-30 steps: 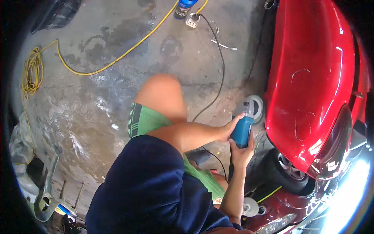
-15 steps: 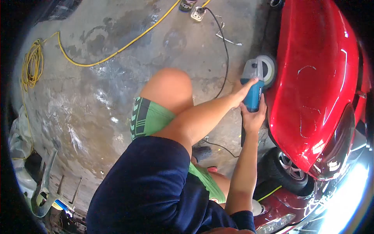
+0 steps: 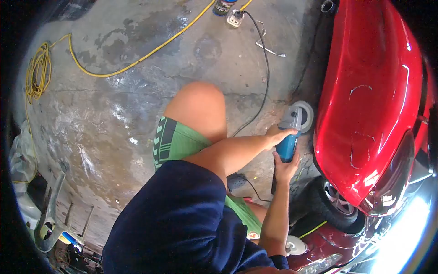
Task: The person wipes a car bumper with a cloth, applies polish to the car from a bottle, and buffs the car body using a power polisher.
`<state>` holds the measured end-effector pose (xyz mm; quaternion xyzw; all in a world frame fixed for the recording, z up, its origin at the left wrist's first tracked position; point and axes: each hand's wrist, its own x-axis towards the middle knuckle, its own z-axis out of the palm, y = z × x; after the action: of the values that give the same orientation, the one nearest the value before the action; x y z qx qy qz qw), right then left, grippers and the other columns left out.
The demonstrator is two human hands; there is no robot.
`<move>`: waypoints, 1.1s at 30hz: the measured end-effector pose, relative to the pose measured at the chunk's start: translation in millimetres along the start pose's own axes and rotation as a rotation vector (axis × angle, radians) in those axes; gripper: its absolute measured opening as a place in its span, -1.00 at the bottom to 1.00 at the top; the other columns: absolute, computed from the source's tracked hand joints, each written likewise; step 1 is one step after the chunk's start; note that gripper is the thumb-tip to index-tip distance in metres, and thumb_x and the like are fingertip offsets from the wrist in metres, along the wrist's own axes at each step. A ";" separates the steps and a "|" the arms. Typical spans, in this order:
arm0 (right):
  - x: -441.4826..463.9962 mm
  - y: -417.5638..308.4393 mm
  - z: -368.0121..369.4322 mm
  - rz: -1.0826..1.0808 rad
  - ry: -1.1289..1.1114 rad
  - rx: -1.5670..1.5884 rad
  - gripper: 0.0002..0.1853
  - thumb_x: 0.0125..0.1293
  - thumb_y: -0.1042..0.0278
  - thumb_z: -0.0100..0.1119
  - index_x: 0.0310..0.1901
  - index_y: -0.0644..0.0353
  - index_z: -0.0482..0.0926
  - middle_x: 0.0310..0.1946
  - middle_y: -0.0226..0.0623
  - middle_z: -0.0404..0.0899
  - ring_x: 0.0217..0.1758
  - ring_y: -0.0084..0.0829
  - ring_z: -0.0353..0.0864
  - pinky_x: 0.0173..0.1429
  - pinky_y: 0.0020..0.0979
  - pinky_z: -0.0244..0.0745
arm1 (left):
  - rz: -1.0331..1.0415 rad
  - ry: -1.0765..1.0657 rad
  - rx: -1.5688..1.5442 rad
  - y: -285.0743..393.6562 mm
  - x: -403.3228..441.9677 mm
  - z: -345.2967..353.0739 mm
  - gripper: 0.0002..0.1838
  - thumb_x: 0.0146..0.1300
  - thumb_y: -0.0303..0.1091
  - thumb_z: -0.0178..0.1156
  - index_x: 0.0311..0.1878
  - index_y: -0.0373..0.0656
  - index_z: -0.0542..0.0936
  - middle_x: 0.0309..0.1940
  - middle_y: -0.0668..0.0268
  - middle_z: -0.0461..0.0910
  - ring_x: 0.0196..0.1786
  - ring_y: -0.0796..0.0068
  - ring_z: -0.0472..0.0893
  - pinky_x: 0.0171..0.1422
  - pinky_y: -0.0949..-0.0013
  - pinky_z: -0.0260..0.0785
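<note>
A teal and grey polisher with a round pad is held in both my hands, beside the red car bumper. My left hand is closed around the front of its body, close to the grey head. Farther back, my right hand grips the rear of the teal body. In this view a narrow gap shows between the pad and the bumper's edge. Pale curved marks show on the bumper's glossy surface.
A black cord runs over the concrete floor to a white socket block, near a dark bottle. A yellow extension cord leads to a coil at left. The car's wheel is at lower right.
Both hands have brought the polisher back toward me and slightly left, away from the bumper's edge. My grip on it looks the same.
</note>
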<state>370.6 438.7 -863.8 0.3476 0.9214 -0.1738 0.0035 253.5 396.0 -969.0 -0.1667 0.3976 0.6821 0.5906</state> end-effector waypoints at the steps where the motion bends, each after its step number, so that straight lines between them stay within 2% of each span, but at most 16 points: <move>1: 9.6 -4.6 0.3 -0.028 -0.001 0.002 0.11 -0.09 0.22 0.75 0.54 0.22 0.34 0.29 0.12 0.49 0.35 0.14 0.52 0.44 0.03 0.43 | 0.045 0.039 -0.013 6.9 2.4 0.7 -0.25 0.12 0.15 0.54 0.25 -0.18 0.66 0.02 0.16 0.75 -0.04 0.29 0.75 0.03 0.15 0.62; 6: 82.8 -45.5 2.0 -0.141 0.026 0.055 0.10 -0.08 0.22 0.76 0.53 0.24 0.36 0.26 0.11 0.53 0.31 0.12 0.56 0.43 0.01 0.45 | 0.240 0.136 -0.136 79.5 12.1 1.3 -0.25 0.09 0.16 0.57 0.16 -0.26 0.69 -0.06 0.14 0.76 -0.08 0.29 0.73 0.01 0.20 0.61; 8: 112.3 -56.9 9.8 -0.286 0.098 0.083 0.08 -0.06 0.23 0.75 0.52 0.29 0.36 0.27 0.10 0.53 0.32 0.07 0.56 0.44 -0.03 0.45 | 0.339 0.152 -0.195 117.0 11.1 -1.2 -0.26 0.08 0.15 0.59 0.13 -0.28 0.70 -0.09 0.12 0.75 -0.12 0.31 0.74 -0.03 0.20 0.62; 9: 125.4 -65.3 11.8 -0.295 0.102 0.136 0.05 0.00 0.21 0.74 0.51 0.34 0.36 0.30 0.08 0.56 0.33 -0.04 0.59 0.43 -0.09 0.46 | 0.374 0.158 -0.200 132.9 16.2 -2.4 -0.27 0.08 0.14 0.59 0.12 -0.28 0.69 -0.10 0.12 0.74 -0.14 0.32 0.74 -0.04 0.21 0.63; 12: 160.1 -82.8 18.9 -0.343 0.145 0.166 0.03 0.02 0.17 0.74 0.49 0.38 0.38 0.31 0.10 0.56 0.33 -0.09 0.60 0.42 -0.15 0.48 | 0.476 0.137 -0.237 173.0 26.1 -5.3 -0.29 0.11 0.13 0.58 0.13 -0.27 0.66 -0.13 0.15 0.73 -0.18 0.33 0.74 -0.09 0.20 0.65; 13: 165.1 -87.8 19.2 -0.341 0.147 0.150 0.03 0.03 0.17 0.74 0.49 0.38 0.38 0.32 0.11 0.56 0.33 -0.09 0.60 0.41 -0.16 0.48 | 0.416 0.117 -0.242 185.3 20.1 -8.4 -0.27 0.11 0.13 0.57 0.15 -0.27 0.64 -0.14 0.15 0.72 -0.18 0.30 0.75 -0.11 0.19 0.67; 16: 172.1 -94.6 21.0 -0.325 0.151 0.156 0.03 0.02 0.18 0.75 0.49 0.38 0.39 0.32 0.12 0.55 0.34 -0.06 0.60 0.42 -0.14 0.48 | 0.433 0.057 -0.245 196.8 13.0 -13.3 -0.24 0.10 0.14 0.57 0.17 -0.27 0.63 -0.10 0.11 0.72 -0.19 0.28 0.75 -0.13 0.18 0.67; 20: 141.0 -79.7 18.8 -0.290 0.136 0.212 0.04 -0.03 0.21 0.75 0.48 0.35 0.38 0.32 0.12 0.54 0.34 0.05 0.57 0.44 -0.05 0.46 | 0.350 0.177 -0.067 167.8 5.4 -9.6 -0.16 0.09 0.18 0.56 0.26 -0.28 0.59 0.01 0.05 0.70 -0.04 0.20 0.75 0.09 0.11 0.64; 24: 84.4 -44.1 -2.5 -0.260 0.078 0.073 0.05 -0.08 0.26 0.74 0.49 0.27 0.39 0.29 0.14 0.52 0.33 0.14 0.54 0.43 0.02 0.44 | 0.233 0.091 -0.150 100.1 -8.7 -1.2 -0.14 0.13 0.16 0.52 0.36 -0.22 0.53 0.09 0.10 0.70 0.15 0.23 0.69 0.34 0.06 0.49; 26: 54.5 -30.6 -18.3 -0.201 0.018 0.001 0.07 -0.11 0.26 0.73 0.50 0.24 0.39 0.30 0.13 0.51 0.34 0.17 0.51 0.44 0.05 0.41 | 0.084 -0.052 -0.180 63.3 -11.0 1.2 -0.15 0.16 0.17 0.50 0.39 -0.18 0.51 0.13 0.14 0.69 0.16 0.23 0.69 0.32 0.07 0.49; 28: 25.8 -12.8 -27.7 -0.172 -0.012 -0.062 0.09 -0.11 0.22 0.73 0.51 0.21 0.37 0.33 0.12 0.48 0.37 0.18 0.48 0.46 0.07 0.37 | -0.001 -0.096 -0.169 41.2 -31.5 5.6 -0.22 0.21 0.15 0.44 0.38 -0.13 0.52 0.17 0.16 0.67 0.20 0.24 0.67 0.32 0.01 0.49; 33: -19.5 12.5 -51.2 -0.174 -0.059 -0.184 0.11 -0.09 0.14 0.70 0.55 0.15 0.33 0.38 0.07 0.45 0.41 0.15 0.43 0.49 0.10 0.29 | -0.082 -0.199 -0.169 -1.3 -50.4 16.9 -0.31 0.24 0.09 0.38 0.34 -0.11 0.54 0.15 0.21 0.66 0.20 0.27 0.67 0.27 -0.08 0.52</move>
<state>399.2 451.4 -817.1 0.2595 0.9595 -0.0986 0.0476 271.3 374.6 -923.8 -0.1637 0.2711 0.7015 0.6384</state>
